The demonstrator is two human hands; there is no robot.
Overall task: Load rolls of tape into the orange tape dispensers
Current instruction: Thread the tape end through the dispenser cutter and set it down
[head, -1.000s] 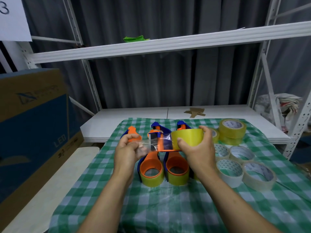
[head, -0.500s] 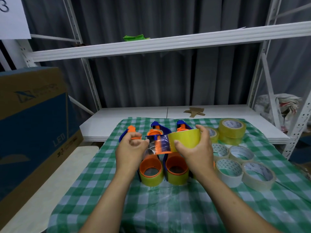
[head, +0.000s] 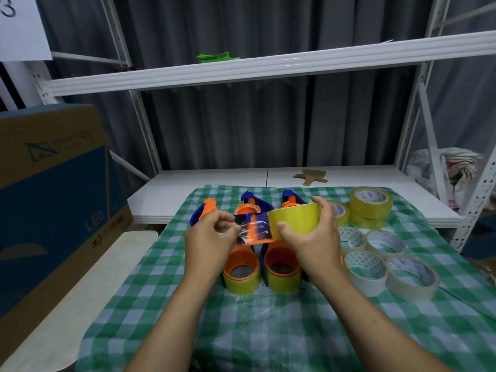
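Two dispensers (head: 243, 267) lie loaded as the right hand (head: 314, 237) grips a yellow roll (head: 295, 218), the left hand (head: 208, 237) pinching its clear tape end (head: 252, 229); loose rolls (head: 367, 267) wait unloaded.

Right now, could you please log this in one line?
right hand holds yellow roll | left hand pinches clear tape end

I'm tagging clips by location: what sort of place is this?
Probably a storeroom or packing area: white metal shelving, a large cardboard box, and loose tape rolls on a checked cloth.
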